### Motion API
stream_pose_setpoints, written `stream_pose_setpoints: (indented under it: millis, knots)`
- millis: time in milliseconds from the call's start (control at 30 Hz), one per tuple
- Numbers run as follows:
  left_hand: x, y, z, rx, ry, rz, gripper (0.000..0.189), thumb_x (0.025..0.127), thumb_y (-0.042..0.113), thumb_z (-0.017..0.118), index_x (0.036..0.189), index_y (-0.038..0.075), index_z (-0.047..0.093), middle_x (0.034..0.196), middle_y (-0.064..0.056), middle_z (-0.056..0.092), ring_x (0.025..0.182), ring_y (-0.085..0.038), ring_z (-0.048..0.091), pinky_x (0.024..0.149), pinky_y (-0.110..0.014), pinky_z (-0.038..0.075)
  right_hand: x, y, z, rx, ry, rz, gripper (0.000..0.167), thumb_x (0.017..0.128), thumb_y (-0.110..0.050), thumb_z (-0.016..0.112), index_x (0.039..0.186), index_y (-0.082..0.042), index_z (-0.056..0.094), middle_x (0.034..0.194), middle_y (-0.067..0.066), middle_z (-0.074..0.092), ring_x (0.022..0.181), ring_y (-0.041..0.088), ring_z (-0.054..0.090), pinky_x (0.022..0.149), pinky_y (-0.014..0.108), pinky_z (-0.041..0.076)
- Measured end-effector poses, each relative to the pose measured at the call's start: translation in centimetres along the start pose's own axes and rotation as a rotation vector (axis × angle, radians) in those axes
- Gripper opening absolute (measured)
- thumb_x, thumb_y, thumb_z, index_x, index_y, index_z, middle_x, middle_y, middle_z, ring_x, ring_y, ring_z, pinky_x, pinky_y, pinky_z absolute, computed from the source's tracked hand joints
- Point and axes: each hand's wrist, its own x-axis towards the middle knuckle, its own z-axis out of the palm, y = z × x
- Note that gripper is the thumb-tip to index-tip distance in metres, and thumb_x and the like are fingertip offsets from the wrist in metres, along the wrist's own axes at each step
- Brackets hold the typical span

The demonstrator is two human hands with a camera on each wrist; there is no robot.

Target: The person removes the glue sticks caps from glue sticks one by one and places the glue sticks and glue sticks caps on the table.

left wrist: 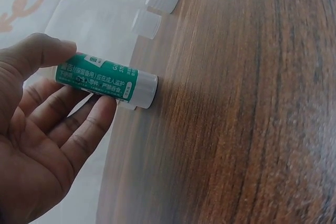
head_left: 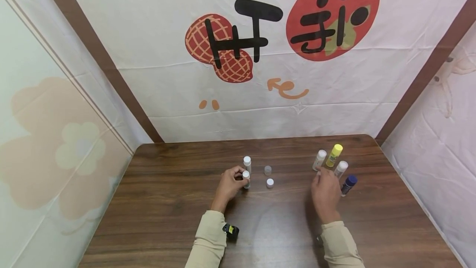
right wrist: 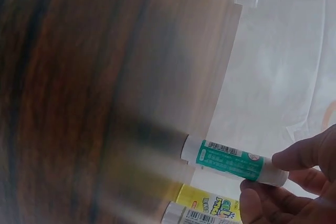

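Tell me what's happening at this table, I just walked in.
A person's left hand holds a white cylindrical glue stick with a green label. A white-capped stick stands just behind it; to the right sit a short translucent cylinder and a short white cylinder. The right hand pinches another white, green-labelled glue stick, near a yellow glue stick, a second white stick and a dark-blue-capped stick.

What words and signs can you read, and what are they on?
"严禁吞食": green-label stick in the left hand.
"应在成人监护": same stick.
"STICK": yellow stick.
Barcoded green stick in the right hand: too blurred.
Big black wall characters: I can't read them.
Other print: too small, blurred or cut off.
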Motion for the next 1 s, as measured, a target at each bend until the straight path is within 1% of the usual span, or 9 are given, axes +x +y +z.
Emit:
stream_pose_setpoints:
  millis: [267, 500, 733, 967, 1000]
  knots:
    - [-0.04, 0.20, 0.00, -0.008, 0.008, 0.007, 0.015, 0.082, -0.001, 0.070, 0.094, 0.004, 0.066, 0.095, -0.008, 0.072, 0.091, -0.020, 0.067, 0.071, -0.031, 0.054, 0.29, 0.05, -0.19, -0.015, -0.015, 0.002, 0.026, 0.082, 0.003, 0.060, 0.105, -0.004, 0.070, 0.097, 0.021, 0.067, 0.085, 0.042, 0.062, 0.067, 0.054, 0.046]
    - [-0.14, 0.15, -0.01, -0.007, 0.005, -0.005, 0.014, 0.081, -0.001, 0.071, 0.093, 0.004, 0.065, 0.094, -0.007, 0.072, 0.092, -0.020, 0.067, 0.072, -0.031, 0.054, 0.13, 0.56, -0.15, 0.001, -0.045, 0.000, 0.030, 0.082, 0.002, 0.063, 0.112, 0.000, 0.065, 0.097, 0.023, 0.065, 0.085, 0.042, 0.061, 0.067, 0.054, 0.046]
    - [-0.31, 0.03, 0.01, -0.046, 0.002, -0.025, 0.014, 0.081, -0.001, 0.071, 0.093, 0.004, 0.065, 0.094, -0.008, 0.072, 0.092, -0.021, 0.067, 0.071, -0.031, 0.054, 0.19, 0.84, -0.14, 0.023, -0.034, -0.007, 0.027, 0.081, 0.002, 0.065, 0.109, 0.000, 0.068, 0.093, 0.022, 0.066, 0.083, 0.041, 0.062, 0.068, 0.053, 0.046]
    - [-0.25, 0.04, 0.01, -0.037, 0.005, -0.003, 0.014, 0.080, -0.001, 0.071, 0.092, 0.002, 0.064, 0.094, -0.010, 0.072, 0.091, -0.022, 0.067, 0.071, -0.032, 0.054, 0.24, 0.56, -0.47, 0.027, -0.043, -0.008, 0.026, 0.082, 0.003, 0.064, 0.108, 0.003, 0.067, 0.093, 0.023, 0.066, 0.084, 0.041, 0.062, 0.070, 0.053, 0.045]
    - [-0.24, 0.11, -0.01, -0.035, 0.008, -0.009, 0.014, 0.080, 0.000, 0.071, 0.092, 0.003, 0.065, 0.094, -0.009, 0.072, 0.091, -0.022, 0.067, 0.072, -0.032, 0.054, 0.25, 0.52, -0.51, 0.029, -0.042, -0.009, 0.026, 0.082, 0.003, 0.065, 0.108, 0.003, 0.067, 0.093, 0.024, 0.066, 0.084, 0.041, 0.062, 0.070, 0.053, 0.045]
